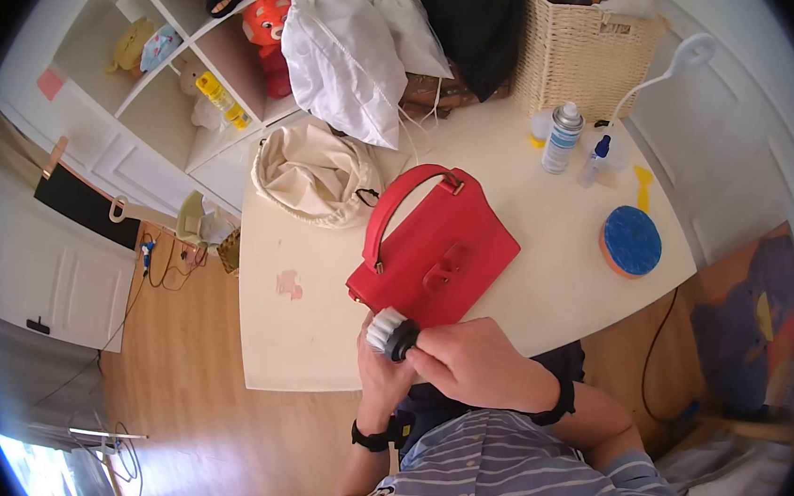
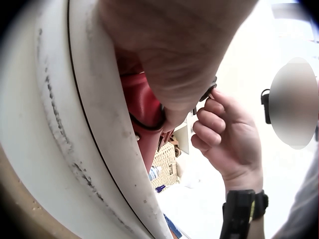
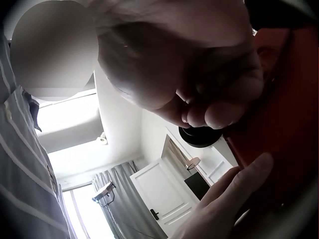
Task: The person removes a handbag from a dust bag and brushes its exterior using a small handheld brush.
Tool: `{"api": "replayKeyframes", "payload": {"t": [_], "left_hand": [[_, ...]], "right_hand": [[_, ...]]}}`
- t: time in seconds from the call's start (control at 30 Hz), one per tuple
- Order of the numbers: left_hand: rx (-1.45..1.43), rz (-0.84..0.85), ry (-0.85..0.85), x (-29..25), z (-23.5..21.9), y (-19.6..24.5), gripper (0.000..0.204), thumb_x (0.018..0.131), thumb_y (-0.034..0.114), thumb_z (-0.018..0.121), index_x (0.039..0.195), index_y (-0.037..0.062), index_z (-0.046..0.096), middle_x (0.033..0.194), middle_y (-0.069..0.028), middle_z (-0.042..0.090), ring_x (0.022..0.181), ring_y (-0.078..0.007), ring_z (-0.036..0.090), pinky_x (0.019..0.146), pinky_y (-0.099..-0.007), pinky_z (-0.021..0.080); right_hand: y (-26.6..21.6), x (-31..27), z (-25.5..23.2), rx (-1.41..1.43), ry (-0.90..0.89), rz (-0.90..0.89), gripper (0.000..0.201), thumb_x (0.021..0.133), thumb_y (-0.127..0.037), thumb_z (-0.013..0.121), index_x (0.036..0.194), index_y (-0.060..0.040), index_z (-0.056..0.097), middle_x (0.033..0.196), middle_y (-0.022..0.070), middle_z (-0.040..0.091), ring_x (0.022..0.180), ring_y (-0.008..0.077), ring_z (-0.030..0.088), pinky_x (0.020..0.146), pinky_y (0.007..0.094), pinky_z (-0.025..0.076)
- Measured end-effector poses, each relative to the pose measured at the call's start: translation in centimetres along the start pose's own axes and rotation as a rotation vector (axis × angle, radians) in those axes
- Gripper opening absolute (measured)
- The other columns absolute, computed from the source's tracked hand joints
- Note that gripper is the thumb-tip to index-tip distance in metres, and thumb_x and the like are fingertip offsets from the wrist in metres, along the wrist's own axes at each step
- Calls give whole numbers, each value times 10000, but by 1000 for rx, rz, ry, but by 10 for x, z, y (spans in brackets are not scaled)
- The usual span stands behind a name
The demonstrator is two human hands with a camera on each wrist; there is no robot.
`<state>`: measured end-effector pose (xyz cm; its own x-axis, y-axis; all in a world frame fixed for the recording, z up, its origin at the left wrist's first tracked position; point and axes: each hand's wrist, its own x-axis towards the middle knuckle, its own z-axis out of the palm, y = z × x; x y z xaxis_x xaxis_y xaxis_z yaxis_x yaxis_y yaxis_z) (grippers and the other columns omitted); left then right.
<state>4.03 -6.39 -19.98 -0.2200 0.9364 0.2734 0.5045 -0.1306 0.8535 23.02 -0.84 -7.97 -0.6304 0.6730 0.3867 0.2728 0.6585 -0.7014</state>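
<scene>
Brush (image 1: 394, 335) looks light, best held where your right hand (image 1: 486, 362) pinches its base. Your left hand (image 1: 380, 375), fingers fairly straight, touches the firm-looking handbag (image 1: 477, 246).

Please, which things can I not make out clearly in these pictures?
- Inside of the red handbag: its closed flap hides it, head view.
- Fingers of the left hand: mostly behind the brush and right hand, head view.
- Small print on the spray can: too small, head view.
- Contents of the large white drawstring bag: cloth covers them, head view.
- Top of the wicker basket: cut off by the upper edge, head view.
</scene>
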Motion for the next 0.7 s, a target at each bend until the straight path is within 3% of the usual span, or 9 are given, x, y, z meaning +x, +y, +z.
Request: {"api": "replayKeyframes", "payload": {"t": [0.1, 0.13, 0.3, 0.4, 0.47, 0.5, 0.57, 0.63, 0.7], "left_hand": [[20, -60, 41, 2, 3, 18, 680, 771, 267, 900, 1312, 14, 575, 1231, -182, 632, 1141, -385, 611, 987, -469, 479], [57, -64, 11, 3, 1, 21, 812, 777, 315, 913, 1396, -16, 503, 1240, -199, 625, 1163, -393, 600, 1004, -478, 472], [173, -8, 50, 1, 0, 19, 915, 776, 337, 913, 1449, -56, 434, 1241, -229, 605, 1157, -416, 581, 1000, -496, 468], [190, -34, 8, 2, 0, 20, 927, 776, 354, 914, 1433, -83, 427, 1242, -243, 595, 1157, -428, 571, 996, -499, 465], [204, -16, 17, 1, -1, 20, 923, 780, 356, 910, 1434, -80, 426, 1243, -243, 595, 1154, -428, 572, 995, -501, 465], [212, 12, 21, 1, 0, 21, 918, 784, 357, 906, 1435, -78, 426, 1244, -243, 594, 1151, -428, 573, 993, -504, 464], [207, -7, 12, 0, 0, 22, 918, 786, 360, 904, 1436, -78, 425, 1247, -242, 593, 1157, -428, 571, 999, -504, 462], [208, -28, 10, 2, 1, 24, 918, 787, 363, 902, 1437, -77, 424, 1251, -242, 593, 1163, -428, 569, 1004, -505, 460], [184, -38, 6, 2, -1, 25, 917, 787, 364, 901, 1437, -73, 425, 1251, -246, 592, 1175, -432, 565, 1011, -507, 459]], "right_hand": [[-12, 4, -20, 94, 142, 22, 203, 993, -200, 645, 846, -64, 613, 709, 126, 643, 624, 357, 646, 544, 446, 488], [-10, 5, -22, 58, 188, 17, 175, 1000, -196, 646, 884, -66, 635, 711, 133, 653, 628, 364, 644, 548, 454, 481], [38, -31, -14, 70, 33, 121, 187, 989, -204, 661, 901, -38, 661, 712, 175, 638, 620, 399, 626, 549, 458, 473], [49, -47, -14, 96, -108, 286, 220, 1005, -184, 643, 861, -19, 648, 659, 175, 593, 549, 346, 601, 530, 412, 449], [35, -44, -32, 193, 69, 485, 257, 1026, -168, 622, 826, -6, 632, 605, 150, 533, 498, 251, 536, 516, 361, 412], [31, -41, -37, 191, 76, 496, 257, 1026, -168, 622, 826, -6, 632, 605, 150, 533, 498, 251, 536, 516, 361, 412], [24, -30, -44, 397, 285, 404, 287, 1040, -166, 614, 807, 3, 618, 581, 134, 490, 491, 194, 464, 507, 344, 379], [37, -31, -36, 398, 309, 406, 286, 1031, -166, 624, 802, 5, 614, 572, 129, 482, 488, 185, 462, 502, 358, 370], [49, -31, -28, 92, 226, 335, 295, 1022, -157, 630, 785, 17, 605, 565, 114, 472, 493, 155, 447, 496, 363, 355]]}}
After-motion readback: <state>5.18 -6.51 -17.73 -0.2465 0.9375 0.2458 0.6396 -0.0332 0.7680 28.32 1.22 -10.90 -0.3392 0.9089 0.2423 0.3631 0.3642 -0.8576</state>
